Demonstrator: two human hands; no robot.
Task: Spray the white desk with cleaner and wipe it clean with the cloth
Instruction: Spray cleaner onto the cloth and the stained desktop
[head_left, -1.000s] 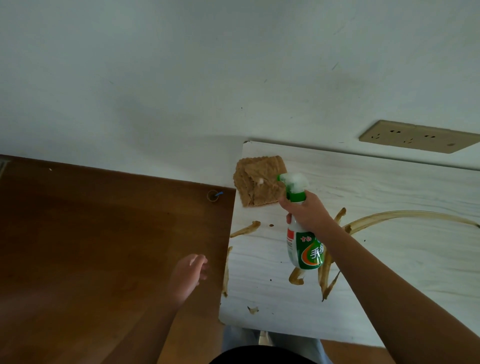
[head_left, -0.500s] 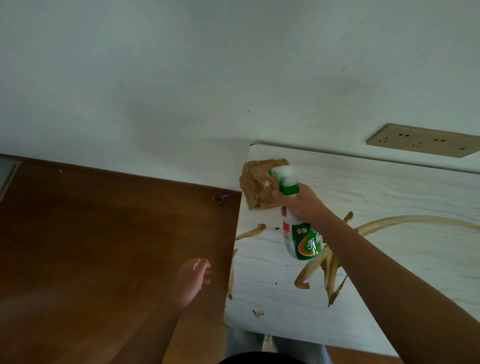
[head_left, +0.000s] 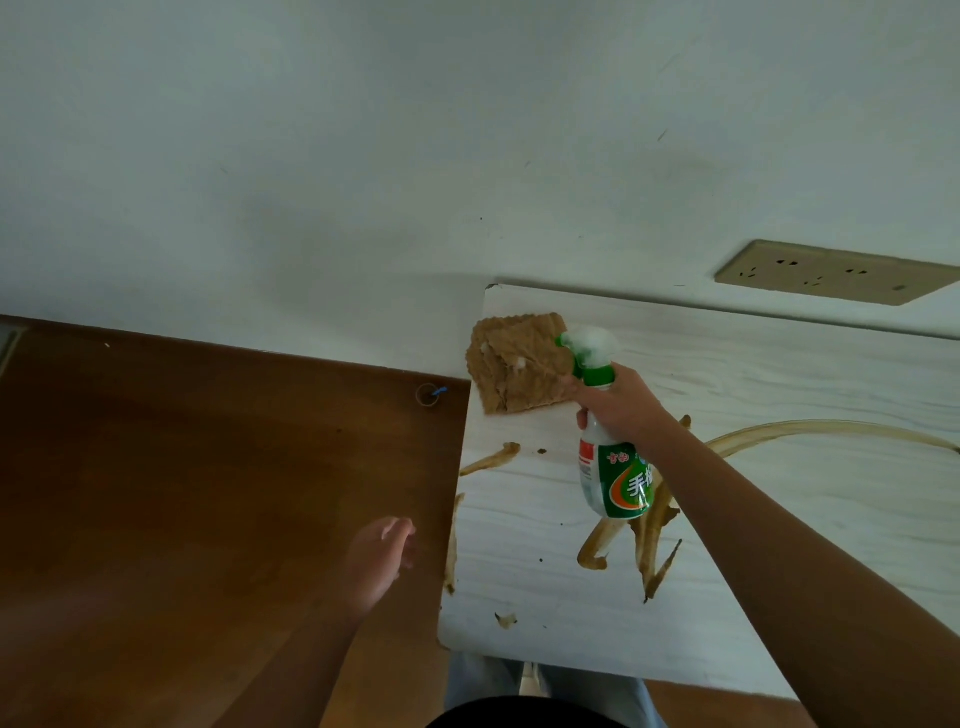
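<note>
Over the far-left part of the white wood-grain desk (head_left: 779, 374): green-labelled white plastic spray bottle (head_left: 615, 483), held off the surface. Right hand (head_left: 618, 405) wraps the neck, fingers curled round it just under the green collar. Bottle wall is opaque and labelled, so I cannot tell how much liquid is inside.

Long axis runs from the base, nearest me, to the spray head, farthest. It is tilted, head leaning left. Nozzle points far-left, toward the tan waffle-textured cloth (head_left: 511, 364). I see the spray head overlap the cloth's right edge; touching or apart, I cannot say. Cloth lies rumpled in the desk's far-left corner, small white flecks on it.

Left hand (head_left: 376, 564) hangs beyond the desk's left edge, above the floor, fingers loose and slightly bent, holding nothing.

Desk carries brown streaky smears (head_left: 654, 535): streaks under the bottle, a long arc to the right, dabs along the left edge. Plain white wall (head_left: 363, 156) behind, with a beige socket panel (head_left: 831, 273) above the desk. Dark brown wooden floor (head_left: 182, 493) to the left.
</note>
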